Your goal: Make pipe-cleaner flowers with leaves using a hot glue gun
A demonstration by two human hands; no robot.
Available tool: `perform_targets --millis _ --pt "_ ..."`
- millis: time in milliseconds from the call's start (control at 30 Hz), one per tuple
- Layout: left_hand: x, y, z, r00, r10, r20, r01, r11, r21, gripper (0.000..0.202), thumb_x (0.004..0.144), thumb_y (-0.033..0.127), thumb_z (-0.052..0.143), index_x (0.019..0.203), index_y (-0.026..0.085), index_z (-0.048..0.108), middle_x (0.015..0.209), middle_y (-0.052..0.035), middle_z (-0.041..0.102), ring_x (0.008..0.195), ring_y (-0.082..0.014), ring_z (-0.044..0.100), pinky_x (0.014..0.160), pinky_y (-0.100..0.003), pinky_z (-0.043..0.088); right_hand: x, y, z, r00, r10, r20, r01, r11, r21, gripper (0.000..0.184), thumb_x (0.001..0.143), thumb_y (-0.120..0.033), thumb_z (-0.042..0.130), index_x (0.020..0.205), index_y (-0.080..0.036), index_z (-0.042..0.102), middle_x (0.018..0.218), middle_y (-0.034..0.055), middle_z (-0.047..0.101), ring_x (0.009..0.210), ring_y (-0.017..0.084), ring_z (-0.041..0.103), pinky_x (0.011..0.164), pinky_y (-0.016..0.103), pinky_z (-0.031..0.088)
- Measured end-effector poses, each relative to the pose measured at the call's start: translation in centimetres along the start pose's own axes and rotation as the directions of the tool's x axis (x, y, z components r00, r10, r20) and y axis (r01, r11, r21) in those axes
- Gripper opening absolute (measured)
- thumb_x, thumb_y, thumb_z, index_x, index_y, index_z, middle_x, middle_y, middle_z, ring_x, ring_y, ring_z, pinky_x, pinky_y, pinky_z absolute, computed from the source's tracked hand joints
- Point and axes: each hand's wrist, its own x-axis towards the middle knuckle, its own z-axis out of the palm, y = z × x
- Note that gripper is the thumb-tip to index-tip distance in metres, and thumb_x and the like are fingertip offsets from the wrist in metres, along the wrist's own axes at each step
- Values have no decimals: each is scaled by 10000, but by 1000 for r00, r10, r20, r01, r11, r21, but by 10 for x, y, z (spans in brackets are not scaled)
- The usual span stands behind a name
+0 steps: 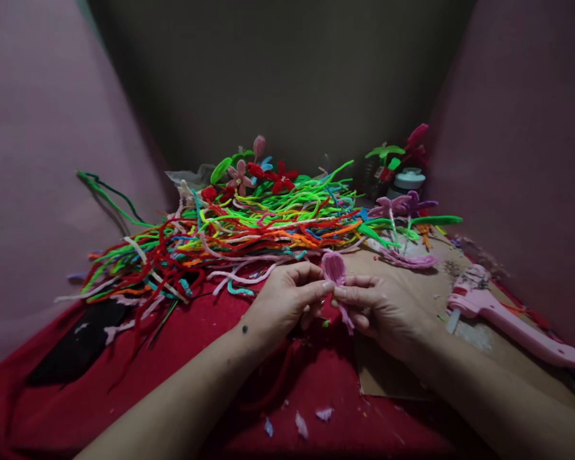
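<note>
Pinching pink loop (334,267), grips (286,297) (393,308) seemingly closed.

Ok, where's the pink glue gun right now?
In the head view, the glue gun lies on the cardboard, right of the right hand.

The left arm (177,396) and right arm (493,390) are bare and slant up from the bottom. The left hand (287,297) and right hand (388,306) are close together in the middle. Each one pinches with its thumb (315,292) and pointer finger (307,273), and the thumb tips point at each other. A small dark dot (245,329) sits near the left wrist (255,333). The lower fingers (362,319) look curled, but shade makes them hard to see.
</note>
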Motion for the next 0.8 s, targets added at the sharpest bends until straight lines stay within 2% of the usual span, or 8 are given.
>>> perform_targets --millis 167,300,400,467,533,667,733,800 --pt "-1 2 4 998 -2 -64 2 1000 -4 186 739 325 617 725 147 566 455 52 463 366 -56 357 358 -180 261 0 0 1 1000 4 -18 -5 998 -55 239 645 -310 740 657 -155 558 370 -80 441 281 24 304 306 178 142" --pt "0 5 1 991 -48 -129 38 996 -78 133 714 274 608 705 152 558 441 56 458 344 -51 346 346 -169 254 -3 -1 6 999 6 -40 -13 986 -166 266 666 -354 716 784 -172 561 473 -48 546 314 62 416 289 169 230" --pt "6 4 -8 986 -62 -155 39 988 -149 115 707 253 592 681 151 547 440 57 458 335 -44 345 344 -161 249 -9 -3 10 978 -164 -128 120 948 -294 258 711 -372 678 844 -180 568 573 -41 559 391 72 458 344 187 316" --pt "11 1 -15 979 -109 -174 83 986 -145 126 692 255 604 663 152 537 422 62 453 315 -39 333 342 -161 238 -16 -5 13 917 -373 -141 288 864 -413 202 768 -376 625 806 -184 575 619 -38 541 463 73 459 417 201 356" --pt "17 -4 -19 969 -152 -196 147 988 -38 177 692 302 606 630 157 525 389 66 437 285 -44 305 324 -169 204 -22 -7 15 855 -517 -34 424 737 -526 191 826 -349 557 732 -183 578 613 -31 520 525 86 458 486 215 368" --pt "25 -9 -21 973 -119 -197 186 909 374 224 721 336 570 588 167 508 414 45 476 307 -74 365 345 -194 244 -31 -8 17 762 -588 271 605 497 -622 267 863 -255 495 610 -175 521 572 -27 460 547 92 428 538 229 344" --pt "27 -2 -18 972 83 -222 82 762 643 136 718 289 581 666 164 567 540 6 576 457 -121 519 447 -217 359 -35 -10 17 701 -614 362 667 386 -638 292 866 -222 471 578 -177 471 568 -23 438 534 92 407 531 237 324" --pt "30 10 -11 937 323 -135 -68 546 835 93 750 256 562 772 177 605 705 -26 646 644 -158 592 582 -245 418 -39 -14 18 639 -646 418 715 299 -632 282 864 -193 442 583 -181 454 572 -12 447 529 97 410 526 244 318"
